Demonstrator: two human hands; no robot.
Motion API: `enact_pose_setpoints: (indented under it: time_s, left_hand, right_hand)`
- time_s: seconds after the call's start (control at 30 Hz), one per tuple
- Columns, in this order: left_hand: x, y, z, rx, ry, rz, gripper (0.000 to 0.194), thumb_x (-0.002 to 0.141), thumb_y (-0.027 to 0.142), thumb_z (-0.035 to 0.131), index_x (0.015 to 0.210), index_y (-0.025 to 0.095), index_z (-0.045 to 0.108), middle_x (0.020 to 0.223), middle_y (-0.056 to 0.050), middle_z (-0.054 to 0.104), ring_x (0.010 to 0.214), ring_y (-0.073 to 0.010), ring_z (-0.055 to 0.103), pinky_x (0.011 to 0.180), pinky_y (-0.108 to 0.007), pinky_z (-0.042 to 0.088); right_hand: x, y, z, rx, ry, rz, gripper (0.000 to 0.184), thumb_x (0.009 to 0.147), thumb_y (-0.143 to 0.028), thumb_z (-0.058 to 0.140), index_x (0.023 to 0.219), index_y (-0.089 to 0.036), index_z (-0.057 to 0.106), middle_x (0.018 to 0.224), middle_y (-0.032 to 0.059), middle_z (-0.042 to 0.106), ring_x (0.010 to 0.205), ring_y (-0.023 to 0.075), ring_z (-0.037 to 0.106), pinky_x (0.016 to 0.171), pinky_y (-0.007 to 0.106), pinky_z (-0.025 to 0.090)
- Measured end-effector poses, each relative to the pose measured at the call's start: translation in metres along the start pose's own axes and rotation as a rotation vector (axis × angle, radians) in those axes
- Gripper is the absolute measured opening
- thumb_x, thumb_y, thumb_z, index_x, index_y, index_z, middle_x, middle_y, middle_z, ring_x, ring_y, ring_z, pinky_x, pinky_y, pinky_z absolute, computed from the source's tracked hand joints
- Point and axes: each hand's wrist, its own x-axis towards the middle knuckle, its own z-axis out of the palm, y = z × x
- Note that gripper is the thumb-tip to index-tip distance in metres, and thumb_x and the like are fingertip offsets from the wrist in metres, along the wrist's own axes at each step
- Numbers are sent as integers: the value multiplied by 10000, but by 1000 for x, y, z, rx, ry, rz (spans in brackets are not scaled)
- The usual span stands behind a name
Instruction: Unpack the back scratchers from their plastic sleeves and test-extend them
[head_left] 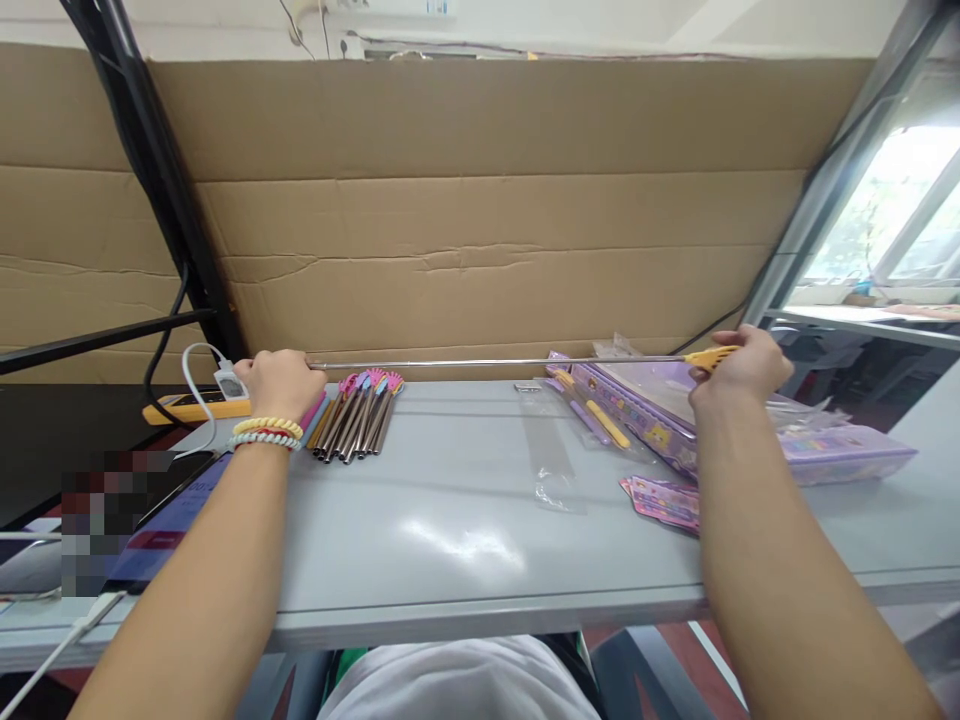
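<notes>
A telescopic back scratcher (487, 363), drawn out long, spans both hands above the far part of the table. My left hand (281, 385) is closed round its left end, which the fingers hide. At the other end, my right hand (742, 370) grips the yellow claw-shaped head (709, 357). Beside my left hand lies a bundle of several collapsed back scratchers (360, 420) with metal tubes and pink, blue and purple heads. Below the rod, a clear plastic sleeve (551, 445) lies flat. Left of my right hand are purple and yellow sticks (596, 412), partly in clear wrapping.
A purple patterned box (637, 405) with clear plastic and pink printed cards (664, 500) lie on the right of the grey table (420, 580). On the left are a phone (169, 530), a white charger (229, 380) and cables. Cardboard (480, 210) stands behind, between metal posts.
</notes>
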Motion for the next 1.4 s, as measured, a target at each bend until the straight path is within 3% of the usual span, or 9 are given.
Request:
enact_pose_setpoints:
  time_s: [0.2, 0.33, 0.43, 0.57, 0.63, 0.77, 1.1, 1.3, 1.4]
  left_hand:
    - [-1, -5, -6, 99, -82, 53, 383, 744, 288, 424, 924, 136, 727, 959, -172, 706, 972, -325, 599, 816, -400, 343]
    - [-1, 2, -6, 95, -101, 125, 395, 712, 309, 449, 925, 148, 741, 955, -179, 709, 936, -338, 617, 739, -376, 406]
    - [-11, 27, -7, 60, -106, 198, 371, 705, 307, 461, 902, 175, 747, 932, -165, 713, 905, -337, 637, 692, -364, 442]
    - [-40, 74, -12, 10, -29, 326, 343, 757, 298, 451, 900, 180, 739, 863, -156, 713, 859, -318, 663, 696, -361, 464]
    - [-56, 92, -14, -17, -26, 392, 329, 772, 281, 448, 865, 163, 741, 818, -173, 703, 828, -317, 671, 675, -363, 468]
    - [-77, 111, -13, -76, -58, 446, 302, 779, 234, 452, 830, 147, 737, 748, -174, 690, 782, -306, 681, 649, -360, 476]
    - [-80, 112, 1, -92, -127, 515, 328, 835, 310, 423, 888, 160, 710, 787, -161, 691, 817, -299, 680, 661, -359, 484]
    - [-83, 111, 10, -143, -111, 651, 316, 876, 378, 409, 1001, 173, 615, 845, -121, 701, 839, -291, 672, 666, -351, 459]
    - [-90, 115, 8, -217, -103, 744, 301, 891, 365, 420, 1087, 182, 557, 933, -99, 700, 859, -262, 666, 670, -325, 445]
  right_hand:
    - [2, 2, -2, 27, -58, -24, 154, 748, -127, 478, 608, -178, 440, 563, -5, 504, 433, 93, 494, 345, 226, 214]
    - [-4, 2, 1, -43, -175, -57, 193, 740, -130, 475, 549, -154, 465, 515, 7, 496, 392, 90, 481, 326, 221, 191]
    - [-28, 9, 10, -203, -392, -97, 175, 734, -157, 492, 561, -141, 517, 472, -2, 488, 338, 86, 433, 327, 225, 203]
    - [-83, 30, 22, -320, -714, -106, 147, 678, -224, 622, 566, -143, 574, 460, 8, 538, 356, 94, 438, 377, 234, 303]
    - [-113, 41, 24, -449, -1018, -196, 246, 731, -352, 613, 586, -158, 563, 472, 16, 563, 376, 96, 438, 422, 244, 340]
    - [-152, 54, 22, -494, -1246, -359, 293, 772, -446, 561, 648, -181, 538, 480, 3, 558, 441, 100, 452, 464, 233, 329]
    - [-162, 58, 18, -528, -1375, -385, 256, 741, -438, 572, 690, -195, 513, 562, -9, 530, 527, 117, 466, 521, 252, 343]
    - [-145, 68, 20, -579, -1379, -366, 270, 708, -443, 606, 697, -176, 571, 534, -15, 521, 536, 121, 464, 537, 255, 335]
    - [-132, 69, 21, -614, -1318, -346, 283, 693, -450, 617, 662, -173, 570, 507, -23, 498, 512, 112, 437, 527, 255, 325]
